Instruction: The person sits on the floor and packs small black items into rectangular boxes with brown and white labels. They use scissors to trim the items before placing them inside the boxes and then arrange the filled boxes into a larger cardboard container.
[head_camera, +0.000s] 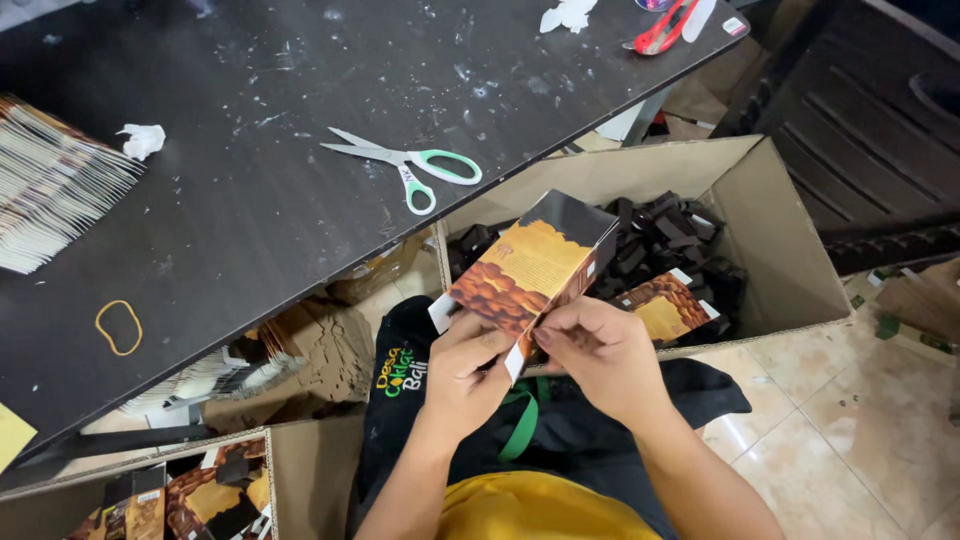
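Note:
A small printed carton (525, 268), orange and brown with a black upper part, is held up over my lap by both hands. My left hand (462, 368) grips its lower left corner, near a white flap. My right hand (600, 350) pinches the bottom edge on the right side, fingers closed on a flap. Behind the carton stands a large open cardboard box (775, 240) holding several folded cartons of the same kind (665, 300).
A dark worktable (230, 200) lies to the left with green-handled scissors (410, 165), a rubber band (118, 327), crumpled paper (143, 139) and a stack of flat cartons (50, 185). Red scissors (665, 30) lie at its far edge. Another cardboard box (150, 490) sits at lower left.

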